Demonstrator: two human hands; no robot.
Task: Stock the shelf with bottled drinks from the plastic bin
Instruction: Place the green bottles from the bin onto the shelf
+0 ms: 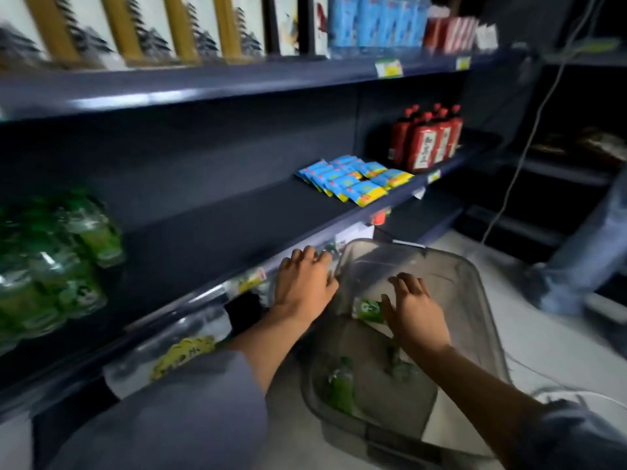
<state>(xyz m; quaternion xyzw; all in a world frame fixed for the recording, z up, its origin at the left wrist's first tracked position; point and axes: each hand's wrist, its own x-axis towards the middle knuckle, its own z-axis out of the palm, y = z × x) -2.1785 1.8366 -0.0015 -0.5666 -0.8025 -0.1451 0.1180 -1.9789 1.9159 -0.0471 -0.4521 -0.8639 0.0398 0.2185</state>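
My sleeves [190, 412] are grey. The plastic bin [475, 283] is clear and smoky grey, holding green-labelled bottles [341, 390]. Dark navy shelf [210, 201] carries green bottles [57, 252], blue-and-yellow packets [356, 179], and red bottles with black caps [429, 137]. Above, cream boxes [135, 25] have gold stripes.

bottles [341, 388] in bin [475, 286], shelf [237, 201] left (above)

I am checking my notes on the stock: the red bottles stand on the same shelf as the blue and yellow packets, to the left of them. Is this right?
Not quite. The head view shows the red bottles on the same shelf as the blue and yellow packets, but to the right of them, not the left.
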